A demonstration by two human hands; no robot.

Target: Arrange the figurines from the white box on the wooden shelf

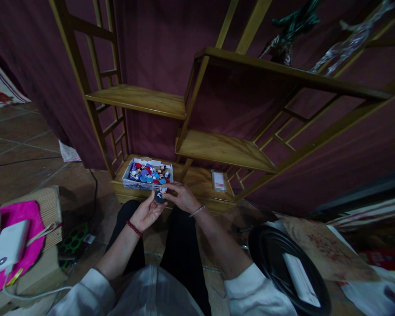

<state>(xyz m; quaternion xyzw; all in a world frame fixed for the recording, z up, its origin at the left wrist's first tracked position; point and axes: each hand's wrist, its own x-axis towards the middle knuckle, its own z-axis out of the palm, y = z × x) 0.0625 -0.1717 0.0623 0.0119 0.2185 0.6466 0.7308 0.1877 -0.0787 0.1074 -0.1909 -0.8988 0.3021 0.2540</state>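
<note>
Between my two hands is a small figurine [159, 196] with a dark round base and a white-and-pink upper part. My left hand [147, 212], with a red bead bracelet at the wrist, grips the base from the left. The fingers of my right hand [184, 198] are closed on the figurine's upper part; a thin silver bracelet circles that wrist. Just beyond my hands an open white cardboard box [148, 185] sits on the lowest shelf. It holds many small figurines [149, 173] in red, blue, purple and white. Their separate shapes are hard to make out.
A wooden shelf unit [134, 99] stands ahead, with a card [219, 181] low on its right. Statues [289, 37] stand on its upper board. Left is a white power bank [9, 245] on pink cloth; right, a black round stool [270, 263] carrying a white packet [301, 278].
</note>
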